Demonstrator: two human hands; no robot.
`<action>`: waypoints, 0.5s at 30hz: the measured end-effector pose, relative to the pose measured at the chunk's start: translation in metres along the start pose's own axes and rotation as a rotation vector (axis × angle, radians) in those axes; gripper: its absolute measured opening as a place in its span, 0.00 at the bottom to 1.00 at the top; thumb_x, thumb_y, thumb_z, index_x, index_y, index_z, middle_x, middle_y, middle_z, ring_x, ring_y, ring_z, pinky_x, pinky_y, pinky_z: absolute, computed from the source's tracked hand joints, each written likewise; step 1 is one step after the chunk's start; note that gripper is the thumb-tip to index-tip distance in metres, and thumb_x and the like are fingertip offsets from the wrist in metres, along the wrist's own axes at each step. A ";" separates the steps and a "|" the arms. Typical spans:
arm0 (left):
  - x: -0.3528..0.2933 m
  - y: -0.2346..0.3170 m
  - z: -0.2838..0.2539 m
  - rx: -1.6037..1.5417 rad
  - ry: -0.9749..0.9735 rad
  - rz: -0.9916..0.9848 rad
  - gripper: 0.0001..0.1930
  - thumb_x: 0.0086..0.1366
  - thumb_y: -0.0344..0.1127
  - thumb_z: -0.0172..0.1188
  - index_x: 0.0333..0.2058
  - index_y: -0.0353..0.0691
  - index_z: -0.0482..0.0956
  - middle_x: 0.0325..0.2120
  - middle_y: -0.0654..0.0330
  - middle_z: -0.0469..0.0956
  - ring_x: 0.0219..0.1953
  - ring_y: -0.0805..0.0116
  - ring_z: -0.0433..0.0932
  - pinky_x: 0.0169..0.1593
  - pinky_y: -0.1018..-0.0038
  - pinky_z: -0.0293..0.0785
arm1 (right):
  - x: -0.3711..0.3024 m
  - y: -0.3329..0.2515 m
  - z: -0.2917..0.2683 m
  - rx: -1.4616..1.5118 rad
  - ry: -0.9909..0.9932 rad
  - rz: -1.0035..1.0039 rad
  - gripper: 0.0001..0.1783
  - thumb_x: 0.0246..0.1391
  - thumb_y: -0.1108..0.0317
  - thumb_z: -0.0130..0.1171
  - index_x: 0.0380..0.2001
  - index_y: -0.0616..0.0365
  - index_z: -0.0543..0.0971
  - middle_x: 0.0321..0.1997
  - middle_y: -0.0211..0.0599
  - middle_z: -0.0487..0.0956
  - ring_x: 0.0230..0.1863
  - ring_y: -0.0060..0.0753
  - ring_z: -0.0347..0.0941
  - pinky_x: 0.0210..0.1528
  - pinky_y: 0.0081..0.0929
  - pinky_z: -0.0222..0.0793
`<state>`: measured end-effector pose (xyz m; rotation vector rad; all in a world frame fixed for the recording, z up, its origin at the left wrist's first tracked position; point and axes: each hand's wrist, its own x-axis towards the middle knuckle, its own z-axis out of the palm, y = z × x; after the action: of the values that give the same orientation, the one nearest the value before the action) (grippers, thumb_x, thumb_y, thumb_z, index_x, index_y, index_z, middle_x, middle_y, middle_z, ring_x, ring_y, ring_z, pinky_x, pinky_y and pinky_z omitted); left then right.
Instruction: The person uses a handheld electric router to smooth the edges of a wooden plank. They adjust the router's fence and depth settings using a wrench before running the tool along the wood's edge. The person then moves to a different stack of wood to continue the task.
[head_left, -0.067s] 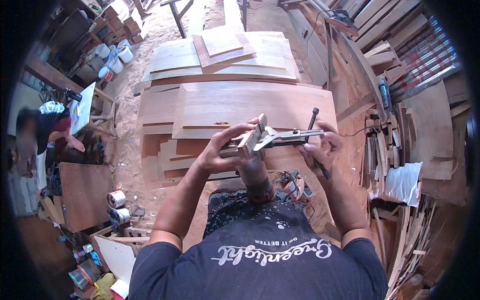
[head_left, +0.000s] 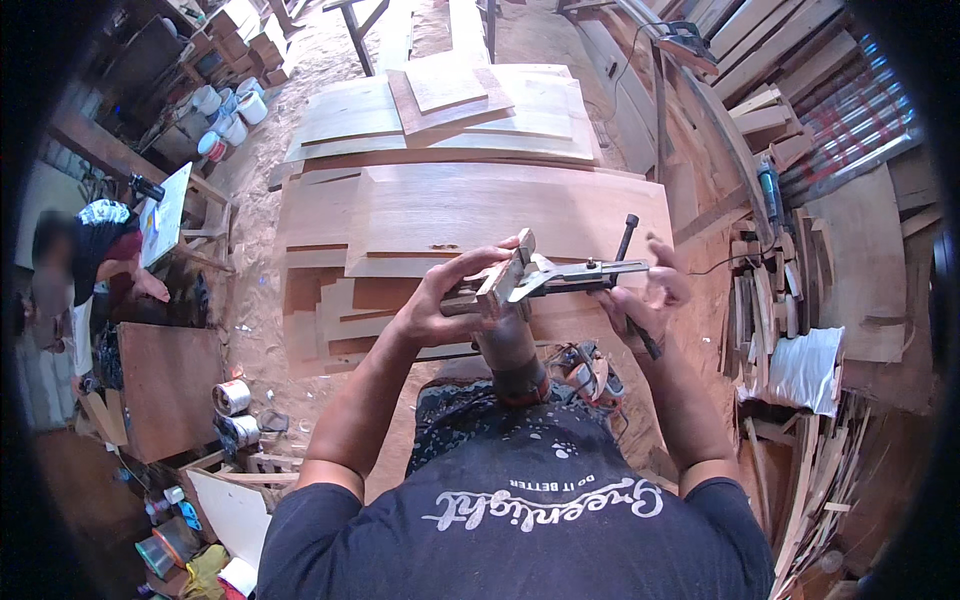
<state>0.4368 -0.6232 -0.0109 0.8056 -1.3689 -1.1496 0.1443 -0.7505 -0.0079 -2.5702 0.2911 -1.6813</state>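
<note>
Above the stacked boards, my left hand [head_left: 440,305] is closed around the flat wooden plate [head_left: 508,272] at the end of a cylindrical tool. The tool's dusty, rounded body [head_left: 512,358] points back toward my lap. From the plate a metal arm [head_left: 585,276] reaches out to the right, with a dark rod [head_left: 628,238] crossing its far end at a slant. My right hand [head_left: 648,300] holds the rod's lower part with the thumb and lower fingers, while its upper fingers are raised and blurred. The tool's exact kind is not clear.
Wooden panels [head_left: 500,205] lie stacked in front of me. White buckets [head_left: 228,128] stand at the far left, and another person [head_left: 105,250] sits near a small table. Offcuts and planks [head_left: 800,480] crowd the right side. A corded tool [head_left: 768,185] rests there.
The upper fingers of my right hand have lifted and shifted slightly outward from the end of the metal arm. My left hand and the tool stay almost still.
</note>
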 end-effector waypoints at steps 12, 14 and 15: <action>0.000 0.002 0.001 -0.042 -0.023 -0.025 0.46 0.48 0.43 0.80 0.66 0.40 0.72 0.69 0.45 0.67 0.73 0.53 0.63 0.75 0.57 0.56 | 0.022 0.005 -0.023 0.651 -0.237 0.786 0.52 0.43 0.57 0.82 0.69 0.42 0.64 0.74 0.50 0.64 0.71 0.59 0.66 0.64 0.51 0.77; -0.001 0.003 0.001 -0.038 -0.020 -0.029 0.46 0.48 0.44 0.80 0.66 0.40 0.72 0.69 0.45 0.68 0.73 0.53 0.63 0.75 0.57 0.56 | 0.038 0.009 -0.026 0.140 -0.405 0.264 0.51 0.45 0.55 0.81 0.69 0.46 0.63 0.69 0.49 0.72 0.68 0.59 0.70 0.62 0.51 0.76; -0.001 0.003 0.000 -0.027 -0.019 -0.029 0.46 0.48 0.44 0.80 0.66 0.40 0.72 0.69 0.44 0.68 0.73 0.53 0.63 0.75 0.57 0.56 | 0.045 0.013 -0.025 -0.046 -0.417 0.035 0.52 0.46 0.54 0.80 0.70 0.49 0.61 0.66 0.50 0.75 0.67 0.59 0.72 0.63 0.51 0.75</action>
<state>0.4375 -0.6213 -0.0084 0.7990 -1.3579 -1.1984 0.1367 -0.7704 0.0408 -2.8418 0.3471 -1.0976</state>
